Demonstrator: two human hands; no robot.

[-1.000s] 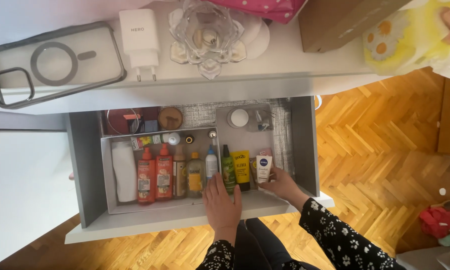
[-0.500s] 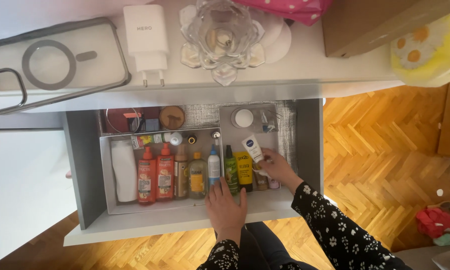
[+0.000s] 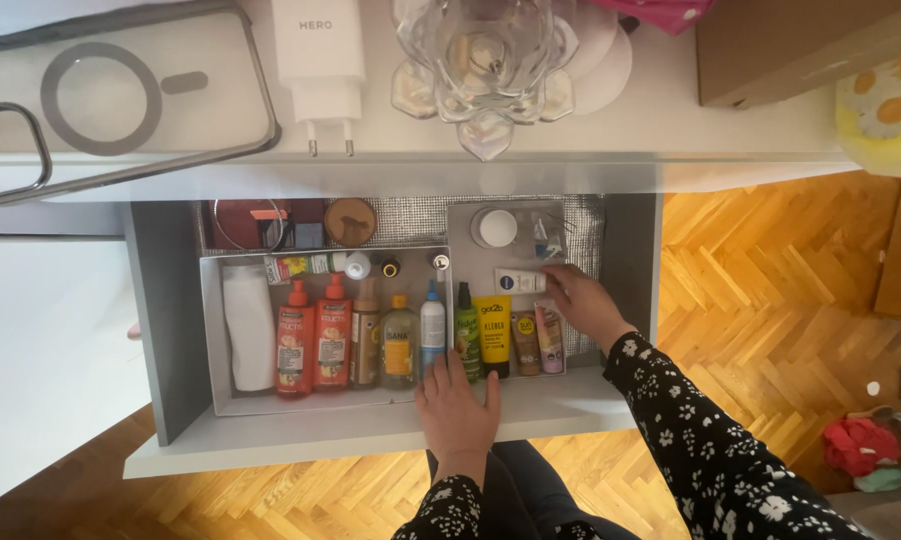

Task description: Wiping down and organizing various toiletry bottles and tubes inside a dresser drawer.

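Centre frame, the right hand (image 3: 582, 298) pinches a small white plastic tube (image 3: 519, 281) lying crosswise in the grey drawer (image 3: 170, 320); the left hand (image 3: 457, 405) rests flat, fingers spread, on the drawer's front edge.

Bottles and tubes packed in my open grey drawer (image 3: 175, 330).

My right hand (image 3: 582, 300) lays a small white tube with a blue label (image 3: 519, 281) flat toward the drawer's back right, just above a yellow tube with a black cap (image 3: 491, 335) and a green spray bottle (image 3: 466, 332). Two orange pump bottles with pale labels (image 3: 312, 338) stand mid-left, beside a white plastic bottle (image 3: 247, 340) nearest the left edge.
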